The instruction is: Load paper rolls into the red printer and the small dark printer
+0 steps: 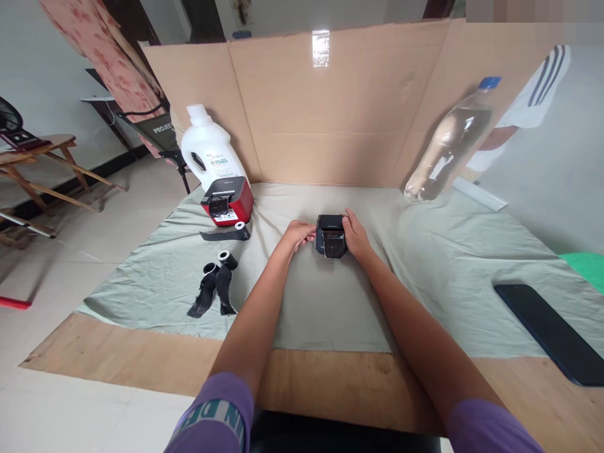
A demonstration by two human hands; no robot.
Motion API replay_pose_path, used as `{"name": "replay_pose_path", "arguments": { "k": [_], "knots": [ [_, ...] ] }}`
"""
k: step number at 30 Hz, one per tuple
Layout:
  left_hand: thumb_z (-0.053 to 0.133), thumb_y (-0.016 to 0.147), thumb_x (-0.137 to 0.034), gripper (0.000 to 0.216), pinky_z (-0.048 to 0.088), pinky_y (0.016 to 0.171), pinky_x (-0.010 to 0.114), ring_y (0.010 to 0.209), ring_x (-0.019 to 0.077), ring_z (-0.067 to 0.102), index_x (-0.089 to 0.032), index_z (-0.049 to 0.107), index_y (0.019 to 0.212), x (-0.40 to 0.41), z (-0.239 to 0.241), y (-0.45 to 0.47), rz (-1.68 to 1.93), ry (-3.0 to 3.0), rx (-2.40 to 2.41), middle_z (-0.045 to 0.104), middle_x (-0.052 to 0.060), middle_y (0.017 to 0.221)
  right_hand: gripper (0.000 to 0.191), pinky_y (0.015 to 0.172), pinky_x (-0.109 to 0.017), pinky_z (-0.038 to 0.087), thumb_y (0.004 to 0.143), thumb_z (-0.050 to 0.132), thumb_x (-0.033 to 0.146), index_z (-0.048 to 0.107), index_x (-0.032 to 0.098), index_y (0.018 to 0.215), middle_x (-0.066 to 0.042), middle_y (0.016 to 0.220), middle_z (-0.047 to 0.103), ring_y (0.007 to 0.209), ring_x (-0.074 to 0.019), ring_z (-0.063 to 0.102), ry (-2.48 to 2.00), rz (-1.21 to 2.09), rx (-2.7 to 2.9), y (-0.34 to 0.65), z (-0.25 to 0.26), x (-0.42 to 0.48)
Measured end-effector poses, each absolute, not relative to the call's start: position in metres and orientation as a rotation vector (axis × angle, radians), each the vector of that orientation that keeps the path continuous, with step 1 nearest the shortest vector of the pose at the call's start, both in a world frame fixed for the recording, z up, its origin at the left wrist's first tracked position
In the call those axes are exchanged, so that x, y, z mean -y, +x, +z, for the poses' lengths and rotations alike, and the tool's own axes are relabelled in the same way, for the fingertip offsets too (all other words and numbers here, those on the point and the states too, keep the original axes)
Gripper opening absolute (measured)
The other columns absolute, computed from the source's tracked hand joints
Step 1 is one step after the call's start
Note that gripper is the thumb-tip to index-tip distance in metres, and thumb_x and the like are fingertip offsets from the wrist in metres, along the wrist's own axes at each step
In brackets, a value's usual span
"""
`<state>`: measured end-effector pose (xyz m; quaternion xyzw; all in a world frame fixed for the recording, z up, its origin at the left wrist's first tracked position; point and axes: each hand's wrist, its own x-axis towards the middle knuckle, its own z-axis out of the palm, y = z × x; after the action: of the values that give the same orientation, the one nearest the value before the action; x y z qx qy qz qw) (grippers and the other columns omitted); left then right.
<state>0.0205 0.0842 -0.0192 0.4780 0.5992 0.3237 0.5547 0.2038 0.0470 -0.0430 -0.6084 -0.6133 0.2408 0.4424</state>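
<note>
A small, dark receipt printer (330, 221) lies on the cloth in front of me, with a strip of black paper (334, 244) hanging out over its near side. My left hand (301, 234) is at its left edge, fingers curled and fingertips against its side. From the right, my right hand (355, 234) grips the opposite side, its fingers along the casing. Between them the two hands hold the printer. To the left stands a red and black printer (241, 200), and near it is a black paper roll (241, 231). Two more partly unrolled black rolls (228, 259) lie closer to me.
A white detergent bottle (212, 145) stands behind the red printer. At the back right a clear bottle with a blue cap (453, 141) leans by the cardboard screen (330, 113). A dark phone (547, 327) lies on the right. Another person's sleeve (542, 88) shows beyond the screen.
</note>
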Motion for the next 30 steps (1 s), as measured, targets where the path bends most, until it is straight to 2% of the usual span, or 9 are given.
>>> {"name": "replay_pose_path", "arguments": {
  "k": [7, 11, 14, 18, 21, 23, 25, 28, 30],
  "knots": [
    [0.068, 0.075, -0.018, 0.014, 0.027, 0.042, 0.018, 0.048, 0.0059, 0.050, -0.010, 0.071, 0.087, -0.079, -0.022, 0.014, 0.815, 1.208, -1.331, 0.065, 0.003, 0.068, 0.068, 0.113, -0.041, 0.038, 0.098, 0.022, 0.057, 0.039, 0.016, 0.150, -0.012, 0.139, 0.061, 0.130, -0.0242, 0.056, -1.596, 0.563, 1.483, 0.202, -0.039, -0.043],
    [0.063, 0.077, -0.016, 0.029, 0.027, 0.045, 0.020, 0.046, 0.0051, 0.040, -0.012, 0.076, 0.103, -0.077, -0.019, 0.011, 0.875, 1.318, -1.278, 0.059, -0.002, 0.063, 0.068, 0.112, -0.042, 0.039, 0.098, 0.023, 0.055, 0.038, 0.015, 0.150, -0.013, 0.137, 0.062, 0.128, -0.0251, 0.057, -1.601, 0.563, 1.483, 0.204, -0.039, -0.042],
    [0.060, 0.077, -0.017, 0.033, 0.030, 0.049, 0.020, 0.049, 0.0065, 0.036, -0.013, 0.078, 0.105, -0.078, -0.020, 0.010, 0.918, 1.405, -1.247, 0.051, -0.006, 0.056, 0.070, 0.116, -0.042, 0.036, 0.098, 0.024, 0.059, 0.036, 0.017, 0.153, -0.012, 0.145, 0.057, 0.136, -0.0243, 0.051, -1.585, 0.596, 1.512, 0.205, -0.040, -0.042],
    [0.055, 0.080, -0.017, 0.038, 0.033, 0.054, 0.020, 0.051, 0.0075, 0.036, -0.013, 0.077, 0.110, -0.079, -0.027, 0.012, 0.987, 1.467, -1.229, 0.046, -0.007, 0.053, 0.076, 0.120, -0.043, 0.031, 0.097, 0.025, 0.063, 0.035, 0.015, 0.155, -0.013, 0.149, 0.053, 0.143, -0.0258, 0.044, -1.531, 0.602, 1.511, 0.206, -0.042, -0.042],
    [0.051, 0.085, -0.021, 0.045, 0.038, 0.057, 0.021, 0.052, 0.0085, 0.040, -0.013, 0.071, 0.125, -0.080, -0.032, 0.016, 1.028, 1.475, -1.199, 0.050, -0.006, 0.055, 0.078, 0.121, -0.047, 0.030, 0.096, 0.028, 0.065, 0.034, 0.016, 0.156, -0.011, 0.150, 0.052, 0.144, -0.0281, 0.043, -1.502, 0.610, 1.515, 0.208, -0.046, -0.044],
    [0.050, 0.091, -0.027, 0.050, 0.046, 0.065, 0.024, 0.059, 0.0109, 0.051, -0.015, 0.062, 0.138, -0.081, -0.035, 0.018, 1.026, 1.488, -1.172, 0.062, -0.003, 0.065, 0.079, 0.121, -0.048, 0.030, 0.095, 0.032, 0.067, 0.033, 0.018, 0.157, -0.010, 0.150, 0.053, 0.143, -0.0292, 0.044, -1.462, 0.633, 1.536, 0.209, -0.048, -0.046],
    [0.048, 0.096, -0.037, 0.052, 0.051, 0.080, 0.028, 0.080, 0.0158, 0.064, -0.018, 0.056, 0.144, -0.082, -0.037, 0.019, 0.993, 1.547, -1.161, 0.075, 0.004, 0.093, 0.077, 0.121, -0.048, 0.030, 0.095, 0.034, 0.067, 0.036, 0.020, 0.156, -0.008, 0.149, 0.054, 0.142, -0.0294, 0.046, -1.421, 0.649, 1.556, 0.210, -0.050, -0.047],
    [0.044, 0.099, -0.048, 0.053, 0.041, 0.108, 0.034, 0.126, 0.0239, 0.058, -0.023, 0.058, 0.143, -0.084, -0.039, 0.021, 0.923, 1.711, -1.210, 0.064, 0.005, 0.138, 0.072, 0.121, -0.047, 0.031, 0.095, 0.035, 0.067, 0.049, 0.021, 0.149, -0.007, 0.150, 0.053, 0.142, -0.0285, 0.046, -1.408, 0.656, 1.548, 0.210, -0.050, -0.047],
    [0.041, 0.099, -0.050, 0.053, 0.032, 0.117, 0.035, 0.140, 0.0250, 0.048, -0.026, 0.057, 0.143, -0.085, -0.039, 0.021, 0.894, 1.781, -1.263, 0.055, 0.002, 0.148, 0.070, 0.121, -0.047, 0.030, 0.095, 0.036, 0.066, 0.054, 0.020, 0.144, -0.008, 0.149, 0.053, 0.142, -0.0281, 0.046, -1.414, 0.657, 1.525, 0.209, -0.050, -0.047]
  ]
}}
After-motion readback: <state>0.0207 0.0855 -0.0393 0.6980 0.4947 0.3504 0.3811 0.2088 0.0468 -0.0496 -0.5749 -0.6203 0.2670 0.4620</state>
